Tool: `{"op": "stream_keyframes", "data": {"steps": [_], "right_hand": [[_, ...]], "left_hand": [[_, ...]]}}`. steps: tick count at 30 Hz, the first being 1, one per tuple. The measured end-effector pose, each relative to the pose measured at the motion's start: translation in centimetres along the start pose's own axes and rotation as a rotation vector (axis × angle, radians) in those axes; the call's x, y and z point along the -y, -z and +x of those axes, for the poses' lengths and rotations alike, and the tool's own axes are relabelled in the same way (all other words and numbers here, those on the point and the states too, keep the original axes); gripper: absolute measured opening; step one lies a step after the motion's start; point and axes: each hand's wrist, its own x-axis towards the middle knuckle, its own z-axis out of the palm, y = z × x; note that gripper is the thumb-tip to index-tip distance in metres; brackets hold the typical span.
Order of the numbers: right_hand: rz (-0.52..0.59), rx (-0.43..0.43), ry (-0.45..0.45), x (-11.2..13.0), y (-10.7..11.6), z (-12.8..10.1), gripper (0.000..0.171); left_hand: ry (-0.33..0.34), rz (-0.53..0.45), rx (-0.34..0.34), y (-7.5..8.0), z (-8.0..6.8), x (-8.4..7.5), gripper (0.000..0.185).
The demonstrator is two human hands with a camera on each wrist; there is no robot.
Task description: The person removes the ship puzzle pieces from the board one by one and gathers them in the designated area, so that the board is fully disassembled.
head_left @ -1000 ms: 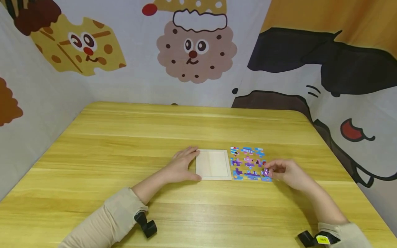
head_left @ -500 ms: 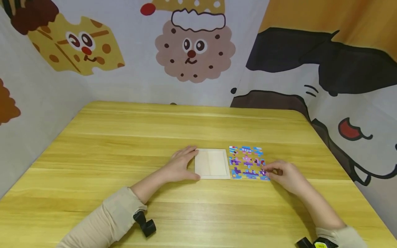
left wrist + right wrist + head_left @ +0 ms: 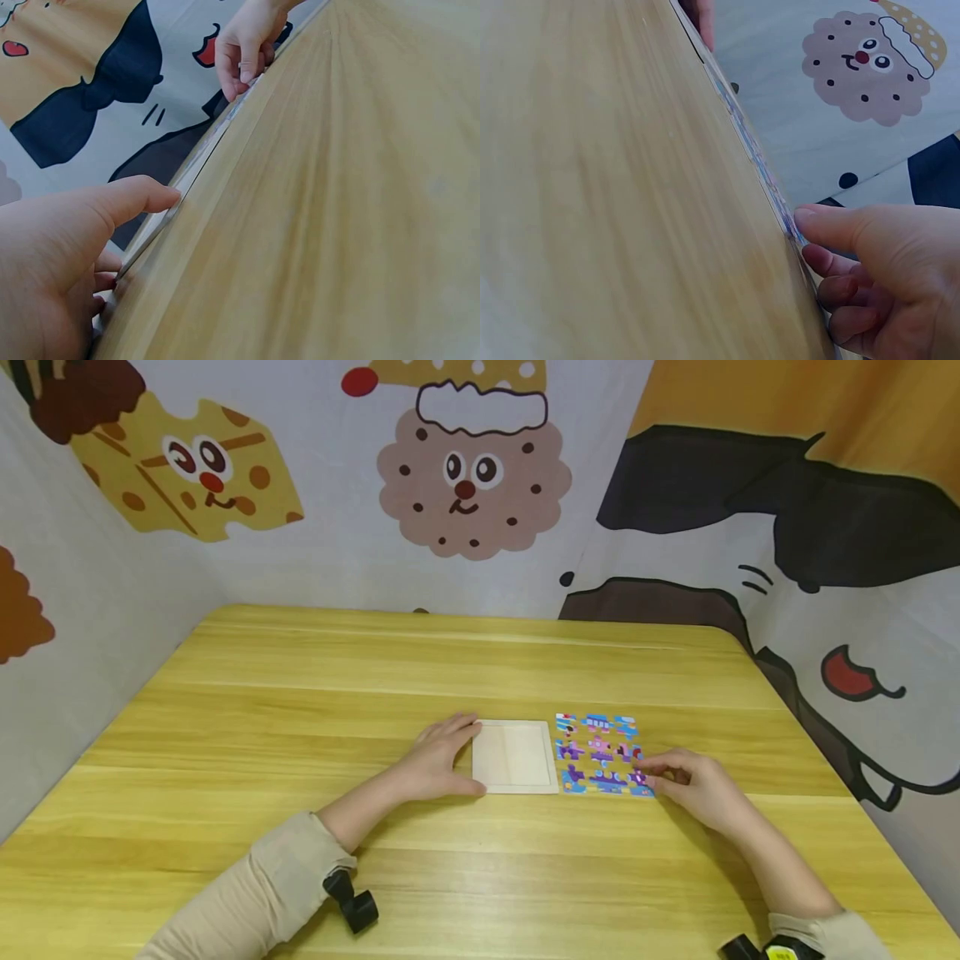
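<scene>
A square pale wooden puzzle tray (image 3: 514,757) with a raised rim and a bare inside lies flat on the table. My left hand (image 3: 438,762) holds it by its left side, the thumb at the near corner and the fingertips at the far corner. Right of the tray are colourful jigsaw pieces (image 3: 602,748) in rows, with narrow gaps between them. My right hand (image 3: 697,785) pinches the near-right corner puzzle piece (image 3: 640,781) by its right edge, between thumb and index finger. In the right wrist view, the thumb (image 3: 829,225) touches the end of the row of pieces.
The wooden table (image 3: 375,668) stretches out on all sides of the tray and pieces. Behind it hangs a cloth (image 3: 322,568) with cartoon prints. Each wrist carries a black camera mount (image 3: 352,902).
The corner puzzle piece, raised and tilted a second ago, now lies flat in line with the others, my right hand's fingertips still on it. My left hand stays on the tray.
</scene>
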Motion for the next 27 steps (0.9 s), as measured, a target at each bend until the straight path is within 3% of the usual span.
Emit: {"op": "stream_keyframes", "data": {"steps": [12,22,27], "right_hand": [[0.077,-0.019,-0.077,-0.3,0.6,-0.7,0.025],[-0.004,-0.064,-0.108,-0.6,2.1,-0.9,0.031],[-0.086,-0.084,-0.096,-0.5,3.2,-0.7,0.029]], "left_hand": [[-0.011,-0.024,0.02,0.1,0.0,0.6,0.093],[-0.055,-0.256,0.037,1.6,-1.2,2.1,0.084],[-0.029,-0.262,0.028,3.2,-2.1,2.9,0.075]]}}
